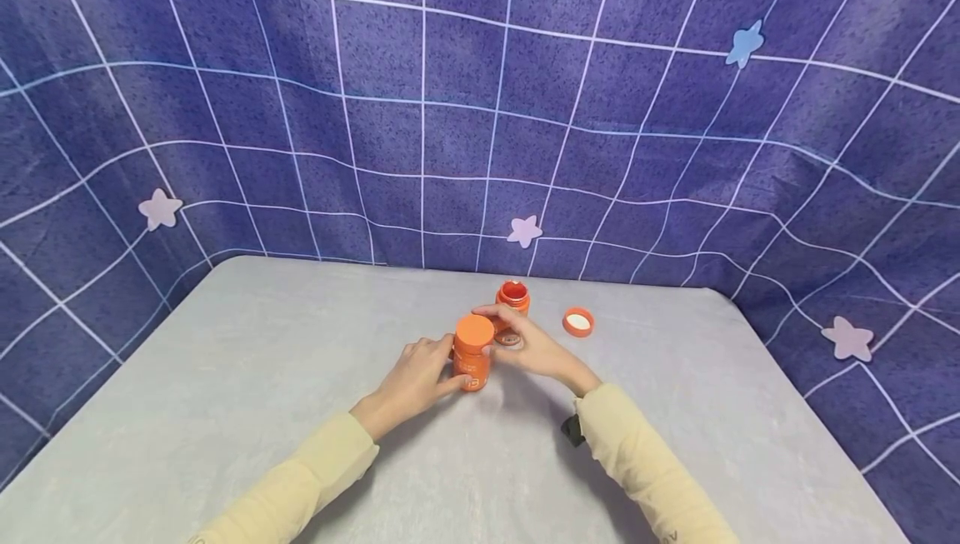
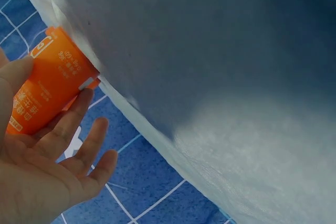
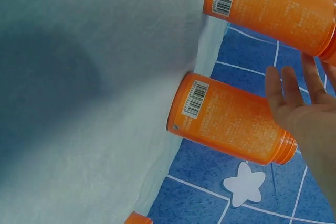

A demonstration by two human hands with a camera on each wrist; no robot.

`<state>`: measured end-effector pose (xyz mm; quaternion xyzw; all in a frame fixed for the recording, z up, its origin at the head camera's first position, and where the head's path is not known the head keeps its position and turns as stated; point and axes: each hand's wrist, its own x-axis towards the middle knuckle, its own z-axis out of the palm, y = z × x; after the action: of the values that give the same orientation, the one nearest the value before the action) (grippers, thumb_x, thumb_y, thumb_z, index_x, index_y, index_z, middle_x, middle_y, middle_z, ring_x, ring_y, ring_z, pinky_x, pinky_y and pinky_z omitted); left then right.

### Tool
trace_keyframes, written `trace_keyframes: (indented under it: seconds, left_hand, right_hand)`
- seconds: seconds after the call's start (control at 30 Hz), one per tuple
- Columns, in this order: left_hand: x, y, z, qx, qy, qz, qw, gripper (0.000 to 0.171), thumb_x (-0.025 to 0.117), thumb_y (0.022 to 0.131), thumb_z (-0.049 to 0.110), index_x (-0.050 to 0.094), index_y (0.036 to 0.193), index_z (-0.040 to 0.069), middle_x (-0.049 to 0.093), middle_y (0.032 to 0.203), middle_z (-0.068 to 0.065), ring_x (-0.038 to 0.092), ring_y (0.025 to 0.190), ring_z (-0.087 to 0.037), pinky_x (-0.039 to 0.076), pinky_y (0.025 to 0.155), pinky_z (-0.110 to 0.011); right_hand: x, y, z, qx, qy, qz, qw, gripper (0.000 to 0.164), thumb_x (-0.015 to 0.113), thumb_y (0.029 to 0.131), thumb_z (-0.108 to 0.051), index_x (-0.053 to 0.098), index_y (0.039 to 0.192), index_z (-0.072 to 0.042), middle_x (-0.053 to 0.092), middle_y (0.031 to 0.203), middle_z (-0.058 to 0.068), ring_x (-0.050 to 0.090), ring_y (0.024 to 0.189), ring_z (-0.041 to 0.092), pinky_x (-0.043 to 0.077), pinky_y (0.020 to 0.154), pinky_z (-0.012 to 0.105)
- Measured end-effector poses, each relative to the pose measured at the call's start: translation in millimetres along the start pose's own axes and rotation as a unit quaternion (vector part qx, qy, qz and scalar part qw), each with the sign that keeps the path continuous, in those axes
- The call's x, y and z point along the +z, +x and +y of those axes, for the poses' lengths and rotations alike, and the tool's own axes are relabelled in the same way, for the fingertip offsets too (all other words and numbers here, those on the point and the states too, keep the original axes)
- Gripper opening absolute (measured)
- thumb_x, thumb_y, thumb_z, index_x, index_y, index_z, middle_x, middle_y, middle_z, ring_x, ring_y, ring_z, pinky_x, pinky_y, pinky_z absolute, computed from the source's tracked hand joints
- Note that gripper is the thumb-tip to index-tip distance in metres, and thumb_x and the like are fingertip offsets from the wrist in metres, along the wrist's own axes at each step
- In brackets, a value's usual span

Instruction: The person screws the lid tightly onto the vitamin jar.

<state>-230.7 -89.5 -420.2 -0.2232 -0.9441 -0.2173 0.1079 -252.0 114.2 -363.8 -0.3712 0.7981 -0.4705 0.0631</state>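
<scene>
A capped orange bottle (image 1: pixel 471 365) stands upright on the table, its printed label showing in the left wrist view. My left hand (image 1: pixel 414 377) grips it from the left, with the thumb on the near side and fingers around the back. My right hand (image 1: pixel 534 350) is spread at the right of its orange cap (image 1: pixel 475 331), fingers fairly straight; whether they touch the cap is unclear. Just behind that hand stands a similar orange bottle (image 3: pixel 226 121) with its mouth uncovered, partly hidden by the hand in the head view.
A loose orange cap (image 1: pixel 578 322) lies on the table to the right of the uncovered bottle, its white inside facing up. A small dark object (image 1: pixel 573 430) shows by the right sleeve. Behind the grey table (image 1: pixel 300 311) hangs a blue gridded cloth (image 1: pixel 420 136) with stars.
</scene>
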Motion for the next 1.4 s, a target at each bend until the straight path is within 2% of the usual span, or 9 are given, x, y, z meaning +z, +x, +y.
trace_keyframes:
  seconds: [0.2,0.37,0.47,0.63,0.73,0.87,1.03,1.27,1.4]
  left_hand:
    - [1.0,1.5,-1.9,0.002,-0.001,0.000,1.0000,0.053,0.070,0.076,0.041,0.054,0.112,0.006,0.067,0.095,-0.004,0.057,0.090,-0.025,0.040,0.083,-0.044]
    - [1.6,2.3,-3.2,0.005,0.000,0.006,1.0000,0.051,0.071,0.075,0.042,0.054,0.109,0.007,0.068,0.094,-0.004,0.058,0.090,-0.026,0.041,0.082,-0.044]
    - [0.9,1.4,-2.4,0.007,0.001,0.008,0.9999,0.051,0.071,0.075,0.042,0.053,0.109,0.007,0.068,0.094,-0.005,0.058,0.090,-0.026,0.041,0.081,-0.044]
    - [-0.3,0.5,-1.2,0.005,-0.003,0.005,1.0000,0.052,0.070,0.075,0.042,0.054,0.110,0.007,0.067,0.095,-0.006,0.057,0.091,-0.027,0.040,0.082,-0.045]
    - [0.1,0.6,-1.4,0.005,0.000,0.004,1.0000,0.051,0.070,0.075,0.042,0.054,0.109,0.007,0.067,0.094,-0.005,0.057,0.089,-0.027,0.040,0.081,-0.044]
    - [1.2,1.0,-2.1,0.011,0.010,0.006,0.9999,0.050,0.071,0.075,0.041,0.054,0.109,0.007,0.068,0.093,-0.003,0.058,0.086,-0.026,0.042,0.079,-0.044]
    - [2.0,1.2,-2.7,0.016,0.012,0.012,0.9997,0.050,0.072,0.075,0.040,0.055,0.108,0.007,0.068,0.093,-0.003,0.059,0.085,-0.025,0.042,0.078,-0.044]
    - [2.2,0.1,-1.5,0.018,0.010,0.016,0.9997,0.050,0.072,0.074,0.041,0.054,0.106,0.006,0.068,0.091,-0.005,0.058,0.084,-0.026,0.041,0.076,-0.044]
    - [1.8,-0.3,-1.0,0.018,0.011,0.018,0.9996,0.051,0.072,0.074,0.040,0.054,0.107,0.006,0.068,0.092,-0.005,0.058,0.085,-0.026,0.042,0.077,-0.044]
  right_hand:
    - [-2,0,0,0.001,0.005,-0.001,1.000,0.049,0.060,0.083,0.000,0.043,0.129,0.003,0.054,0.119,0.020,0.052,0.107,0.033,0.043,0.093,0.037]
    - [4,1,8,0.001,0.005,0.039,0.999,0.046,0.065,0.081,-0.003,0.048,0.123,0.003,0.057,0.114,0.019,0.054,0.100,0.032,0.044,0.090,0.043]
    - [9,0,1,0.002,-0.003,0.077,0.997,0.043,0.069,0.078,-0.003,0.049,0.116,0.006,0.058,0.110,0.020,0.056,0.094,0.032,0.046,0.084,0.037]
    - [18,-1,-5,0.013,-0.024,0.125,0.992,0.043,0.072,0.076,-0.005,0.049,0.110,0.007,0.059,0.106,0.019,0.056,0.090,0.024,0.046,0.080,0.028]
    - [22,-1,-3,0.021,-0.029,0.139,0.990,0.044,0.072,0.076,-0.006,0.048,0.110,0.007,0.059,0.104,0.018,0.055,0.089,0.020,0.046,0.080,0.026]
    - [26,2,15,0.026,-0.028,0.146,0.989,0.047,0.073,0.075,-0.008,0.047,0.111,0.004,0.058,0.103,0.016,0.055,0.089,0.021,0.047,0.080,0.029]
    - [25,4,34,0.015,-0.032,0.134,0.990,0.050,0.075,0.074,-0.013,0.048,0.114,-0.002,0.058,0.108,0.011,0.055,0.093,0.024,0.048,0.082,0.038]
    - [15,3,39,-0.021,-0.014,0.068,0.997,0.055,0.073,0.076,-0.014,0.047,0.124,-0.008,0.058,0.114,0.008,0.054,0.098,0.029,0.043,0.087,0.053]
    - [10,3,41,-0.027,0.003,0.037,0.999,0.055,0.071,0.078,-0.014,0.046,0.127,-0.009,0.057,0.116,0.009,0.052,0.103,0.032,0.040,0.090,0.056]
